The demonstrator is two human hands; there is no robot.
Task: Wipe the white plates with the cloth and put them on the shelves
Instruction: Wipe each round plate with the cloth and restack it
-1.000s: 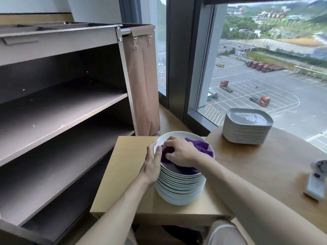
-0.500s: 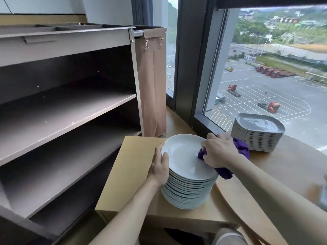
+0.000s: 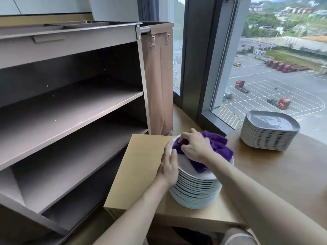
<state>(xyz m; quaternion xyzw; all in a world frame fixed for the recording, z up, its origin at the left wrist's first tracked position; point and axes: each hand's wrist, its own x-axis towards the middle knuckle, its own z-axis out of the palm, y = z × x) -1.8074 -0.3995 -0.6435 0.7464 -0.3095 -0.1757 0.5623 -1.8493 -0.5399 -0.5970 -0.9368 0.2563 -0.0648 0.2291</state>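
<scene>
Head view: one cloth, one white plate stack, one grey stack.

A stack of white plates is seen on a pale wooden worktop. A purple cloth is bunched on the top plate and is held against it by the right grip, whose fingers are curled into the fabric. The stack's left edge is touched by the left grip, with its fingers laid straight along the rims. Brown shelves are seen to the left, and a tan fabric bag is hung by clips at their right side. A stack of grey square plates is set by the window, well apart from the white ones.
</scene>
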